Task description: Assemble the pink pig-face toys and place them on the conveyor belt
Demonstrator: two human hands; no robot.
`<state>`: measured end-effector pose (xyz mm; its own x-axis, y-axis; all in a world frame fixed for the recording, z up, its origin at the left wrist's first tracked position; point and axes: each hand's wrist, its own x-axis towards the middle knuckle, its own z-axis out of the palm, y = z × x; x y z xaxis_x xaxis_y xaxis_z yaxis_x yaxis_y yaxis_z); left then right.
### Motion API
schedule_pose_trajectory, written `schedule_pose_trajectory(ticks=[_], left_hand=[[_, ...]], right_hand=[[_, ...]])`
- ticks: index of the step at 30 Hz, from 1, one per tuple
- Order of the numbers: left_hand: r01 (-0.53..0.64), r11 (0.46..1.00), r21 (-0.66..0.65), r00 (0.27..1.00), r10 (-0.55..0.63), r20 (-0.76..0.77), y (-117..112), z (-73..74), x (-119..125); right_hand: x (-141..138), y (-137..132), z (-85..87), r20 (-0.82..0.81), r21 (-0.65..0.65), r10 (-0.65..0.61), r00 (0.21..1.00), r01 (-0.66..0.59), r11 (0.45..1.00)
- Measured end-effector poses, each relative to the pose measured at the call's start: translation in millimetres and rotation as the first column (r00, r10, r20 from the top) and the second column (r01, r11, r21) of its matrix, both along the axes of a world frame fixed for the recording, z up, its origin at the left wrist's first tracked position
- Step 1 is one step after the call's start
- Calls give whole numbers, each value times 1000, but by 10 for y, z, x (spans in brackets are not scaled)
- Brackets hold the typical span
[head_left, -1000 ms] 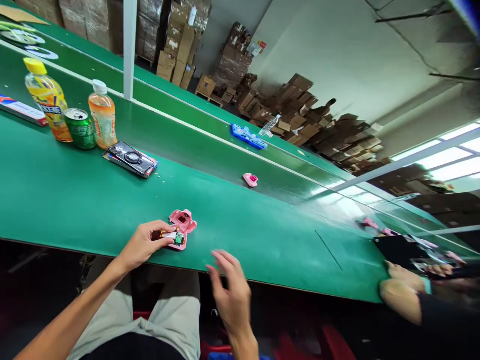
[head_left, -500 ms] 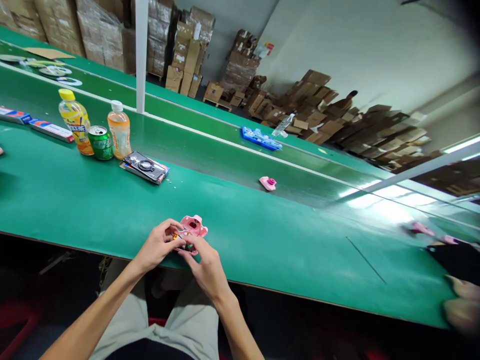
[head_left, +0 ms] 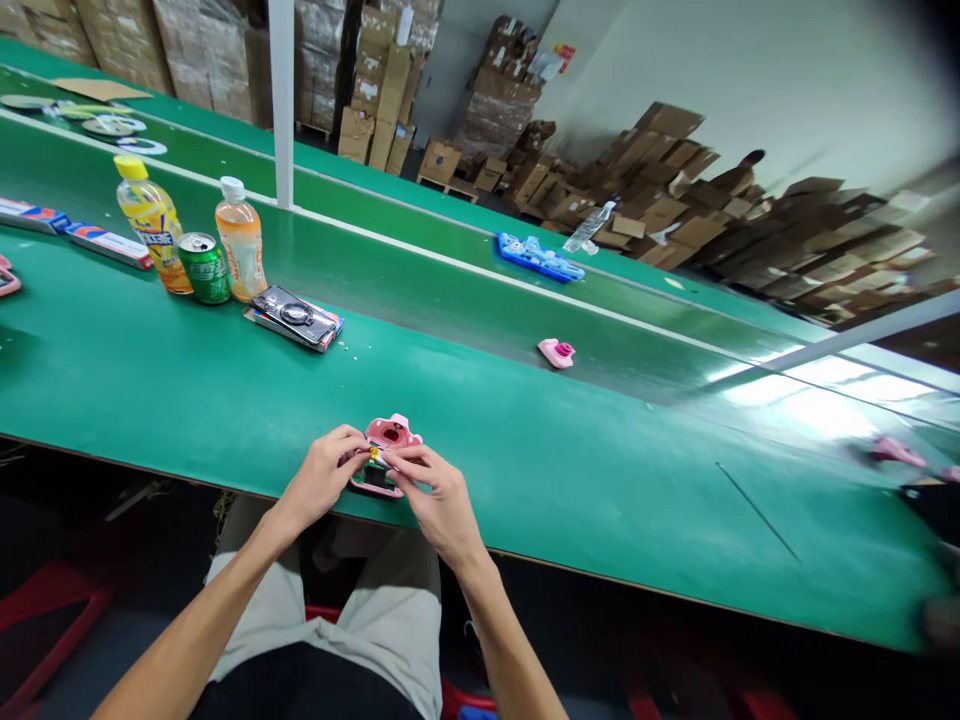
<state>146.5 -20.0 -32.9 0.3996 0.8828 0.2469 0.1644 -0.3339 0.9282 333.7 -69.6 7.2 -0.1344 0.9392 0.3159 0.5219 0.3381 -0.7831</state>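
Observation:
The pink toy camera housing lies opened on the green table close to its front edge, with its pink shell half [head_left: 393,432] at the back and a green circuit board with a dark rectangle [head_left: 376,478] in the front half. Over it, a small silver part with a yellow end [head_left: 375,455] is pinched between the fingertips of both hands. My left hand [head_left: 324,468] closes on its left end, and my right hand [head_left: 433,492] closes on the right. Fingers hide much of this part, so its exact kind is unclear.
Beyond my hands lie a phone [head_left: 298,316] on a box, a green can [head_left: 204,268] and two drink bottles [head_left: 241,240]. A pink toy camera piece [head_left: 557,352] and a blue tray [head_left: 538,257] sit farther off. A thin dark rod [head_left: 757,510] lies right.
The hands have drawn apart slightly and lifted, exposing the board in the front half. The silver-and-yellow part now shows between the fingertips. The view has shifted a little.

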Motion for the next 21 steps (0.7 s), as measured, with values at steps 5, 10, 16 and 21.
schedule_pose_trajectory(ticks=[5, 10, 16, 21], left_hand=[[-30, 999, -12, 999, 29, -32, -11, 16, 4], [-15, 1000, -9, 999, 14, -50, -24, 21, 4], [-5, 1000, 26, 995, 8, -100, -32, 16, 3], [110, 980, 168, 971, -70, -231, -102, 1, -63]], right_hand=[[73, -131, -186, 181, 60, -8, 983, -2, 998], [103, -97, -181, 393, 102, 26, 919, -72, 992], [88, -37, -117, 552, 118, 43, 833, -129, 985], [60, -105, -41, 706, 101, 46, 706, -165, 981]])
